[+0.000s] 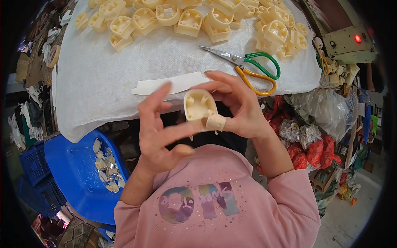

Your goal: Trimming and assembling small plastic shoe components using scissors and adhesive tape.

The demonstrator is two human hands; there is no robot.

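Note:
My right hand (242, 108) grips a cream plastic part (200, 104), a hollow rounded shell with small posts inside, its open side facing me. Beige tape is wrapped around the thumb of that hand. My left hand (159, 132) is open beside the part, fingers spread and a little blurred. Its index finger reaches across the part's lower edge; whether it touches I cannot tell. Just beyond my hands, a white strip (169, 84) lies on the white woven cloth (99, 78). Scissors (248, 68) with one green and one yellow handle lie partly open to its right.
Many similar cream parts (190, 21) are heaped along the cloth's far side. A blue tub (78, 177) with cream and shiny scraps stands low on the left, near dark blue crates (35, 165). Red plastic bags (316, 151) and a box with a red light (349, 44) are on the right.

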